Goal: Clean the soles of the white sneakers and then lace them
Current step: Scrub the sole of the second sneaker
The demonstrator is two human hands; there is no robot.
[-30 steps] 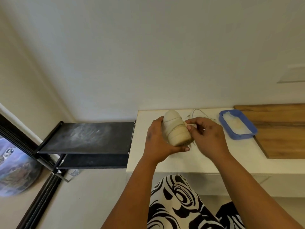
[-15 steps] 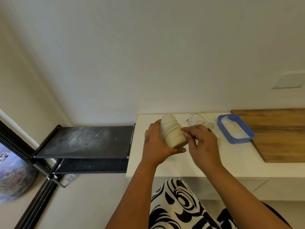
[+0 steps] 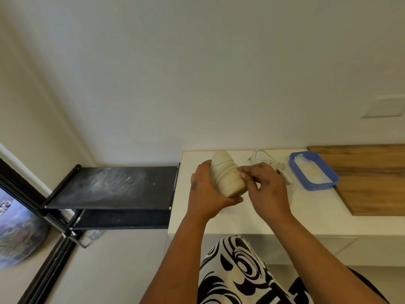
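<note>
My left hand [image 3: 206,194] grips a white sneaker [image 3: 226,174] from its left side and holds it above the white counter [image 3: 241,218], sole turned up toward me. The beige sole has curved grooves. My right hand [image 3: 266,189] is at the sole's right edge with its fingers curled. Its fingertips seem to pinch a small pale wipe [image 3: 242,175] against the sole; the wipe is mostly hidden. The second white sneaker [image 3: 266,157] lies on the counter behind my right hand, with loose laces trailing from it.
A blue tray [image 3: 315,185] holding white material sits right of the sneakers, beside a wooden board [image 3: 372,183]. A black shelf rack [image 3: 109,187] stands left of the counter. A black-and-white patterned garment [image 3: 236,273] covers my lap below.
My right hand has slid leftward along the sole's right edge. The left hand has kept its hold on the sneaker. The view has tilted slightly.
</note>
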